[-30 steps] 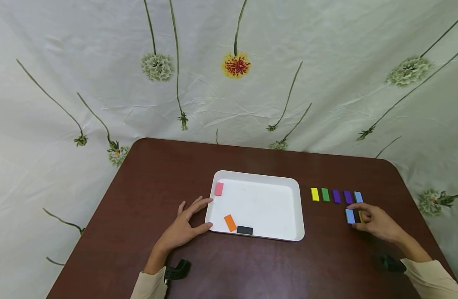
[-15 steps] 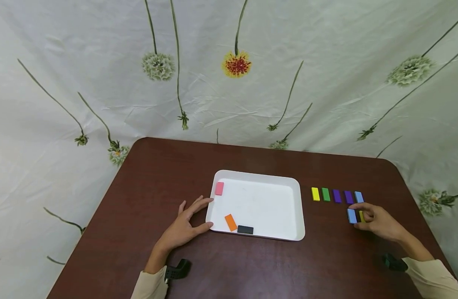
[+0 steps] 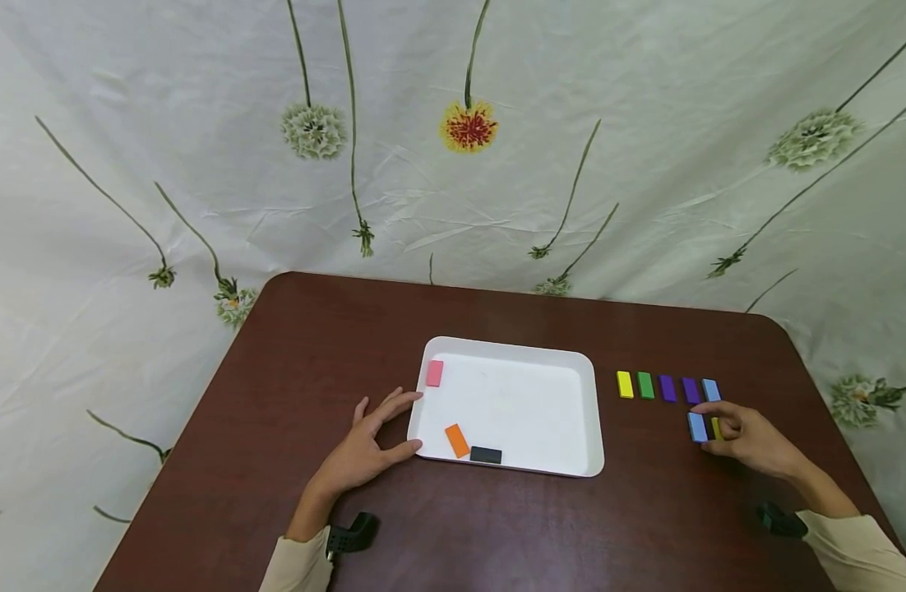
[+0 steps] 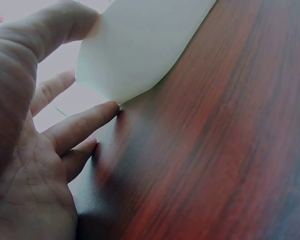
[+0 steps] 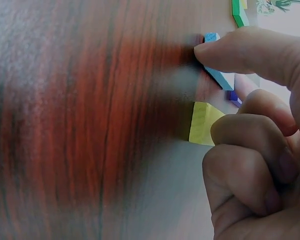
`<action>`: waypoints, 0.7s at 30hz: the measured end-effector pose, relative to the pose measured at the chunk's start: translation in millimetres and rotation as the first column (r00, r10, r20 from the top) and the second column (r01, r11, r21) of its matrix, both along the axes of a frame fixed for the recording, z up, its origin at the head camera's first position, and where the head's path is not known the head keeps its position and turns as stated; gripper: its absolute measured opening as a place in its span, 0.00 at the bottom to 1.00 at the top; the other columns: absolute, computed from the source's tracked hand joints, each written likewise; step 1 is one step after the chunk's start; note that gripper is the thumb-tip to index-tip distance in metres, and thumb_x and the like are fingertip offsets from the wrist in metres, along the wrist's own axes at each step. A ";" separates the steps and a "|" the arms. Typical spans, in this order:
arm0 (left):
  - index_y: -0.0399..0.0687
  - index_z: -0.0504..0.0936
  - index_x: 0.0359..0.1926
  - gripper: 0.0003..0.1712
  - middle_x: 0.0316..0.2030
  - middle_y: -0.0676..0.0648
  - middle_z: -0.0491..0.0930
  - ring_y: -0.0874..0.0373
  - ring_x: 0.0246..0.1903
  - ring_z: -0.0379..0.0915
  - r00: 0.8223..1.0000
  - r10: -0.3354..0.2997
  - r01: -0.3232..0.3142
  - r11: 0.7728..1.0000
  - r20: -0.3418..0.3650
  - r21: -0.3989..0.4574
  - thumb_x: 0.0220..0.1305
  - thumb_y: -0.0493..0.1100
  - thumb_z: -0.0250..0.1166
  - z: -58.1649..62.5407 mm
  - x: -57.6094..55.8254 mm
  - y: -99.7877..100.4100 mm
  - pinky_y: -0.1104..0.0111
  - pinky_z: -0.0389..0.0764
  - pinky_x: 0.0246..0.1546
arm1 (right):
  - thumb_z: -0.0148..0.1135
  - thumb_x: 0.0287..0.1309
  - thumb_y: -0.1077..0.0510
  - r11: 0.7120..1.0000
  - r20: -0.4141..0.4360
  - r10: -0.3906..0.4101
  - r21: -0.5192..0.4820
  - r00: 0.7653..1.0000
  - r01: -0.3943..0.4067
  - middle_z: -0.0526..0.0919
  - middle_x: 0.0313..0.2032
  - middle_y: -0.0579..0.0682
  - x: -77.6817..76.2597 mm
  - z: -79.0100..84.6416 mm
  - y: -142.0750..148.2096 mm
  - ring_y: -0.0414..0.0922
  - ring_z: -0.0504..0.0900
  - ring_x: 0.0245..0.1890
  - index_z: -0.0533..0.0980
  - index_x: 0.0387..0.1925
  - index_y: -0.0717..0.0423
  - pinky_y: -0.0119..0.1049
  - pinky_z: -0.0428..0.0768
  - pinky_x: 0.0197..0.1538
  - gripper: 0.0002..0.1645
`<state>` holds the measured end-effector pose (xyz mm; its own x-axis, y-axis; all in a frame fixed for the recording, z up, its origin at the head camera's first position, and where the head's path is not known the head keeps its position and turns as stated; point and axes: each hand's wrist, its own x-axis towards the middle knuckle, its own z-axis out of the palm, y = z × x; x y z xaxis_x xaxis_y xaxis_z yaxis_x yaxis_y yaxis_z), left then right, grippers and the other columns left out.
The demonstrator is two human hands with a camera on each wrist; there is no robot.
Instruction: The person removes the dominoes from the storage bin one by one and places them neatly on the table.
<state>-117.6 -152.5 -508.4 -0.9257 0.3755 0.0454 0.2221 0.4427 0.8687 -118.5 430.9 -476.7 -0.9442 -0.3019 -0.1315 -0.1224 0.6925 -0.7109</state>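
In the head view my left hand (image 3: pixel 364 448) rests at the left side of a white tray (image 3: pixel 589 411), its spread thumb and fingers touching the rim. The left wrist view shows these fingertips against the tray's pale outer wall (image 4: pixel 135 45). At the right, my right hand (image 3: pixel 752 440) pinches a light blue block (image 3: pixel 697 427) by its two ends between thumb and index finger. The other fingers are curled in beside a yellow block (image 5: pixel 202 122), which they partly hide in the head view.
Beyond the right hand, a row holds yellow (image 3: pixel 626 385), green (image 3: pixel 645 386), two purple (image 3: pixel 667 389) and light blue (image 3: pixel 711 390) blocks. Inside the tray lie pink (image 3: pixel 434 373), orange (image 3: pixel 457 441) and black (image 3: pixel 486 455) blocks. A flowered cloth (image 3: pixel 394 181) hangs behind the brown table (image 3: pixel 349 329).
My right hand and the light blue block have shifted very slightly to the right. The left hand stays at the tray.
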 end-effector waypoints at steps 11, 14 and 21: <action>0.59 0.70 0.70 0.38 0.71 0.47 0.68 0.43 0.77 0.50 1.000 -0.001 0.001 1.000 0.000 0.004 0.60 0.50 0.73 -0.8 0.1 -0.8 0.37 0.27 0.70 | 0.70 0.57 0.67 1.000 0.021 -0.019 0.009 1.000 0.019 0.45 0.20 0.45 -0.9 3.3 -2.0 0.34 0.50 0.18 0.71 0.60 0.73 0.29 0.63 0.32 0.31; 0.57 0.71 0.70 0.38 0.71 0.45 0.68 0.41 0.77 0.49 1.000 -0.001 0.001 1.000 -0.005 0.011 0.61 0.50 0.73 -1.1 0.5 -0.8 0.36 0.26 0.70 | 0.71 0.58 0.65 0.999 0.013 -0.033 0.005 0.999 0.033 0.46 0.20 0.45 -3.0 6.5 -7.0 0.35 0.51 0.18 0.72 0.59 0.70 0.29 0.65 0.31 0.30; 0.59 0.70 0.70 0.38 0.71 0.46 0.68 0.41 0.77 0.50 1.000 0.002 -0.002 1.000 -0.006 0.003 0.61 0.51 0.73 -1.5 0.7 -0.8 0.36 0.27 0.70 | 0.67 0.62 0.64 0.993 0.003 -0.030 -0.114 1.000 0.030 0.49 0.21 0.46 -10.2 19.2 -31.4 0.36 0.51 0.16 0.73 0.57 0.70 0.37 0.58 0.17 0.24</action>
<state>-116.9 -153.3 -509.9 -0.9261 0.3736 0.0520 0.2265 0.4406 0.8686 -128.7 399.5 -457.5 -0.9530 -0.2861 -0.0992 -0.1016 0.6107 -0.7853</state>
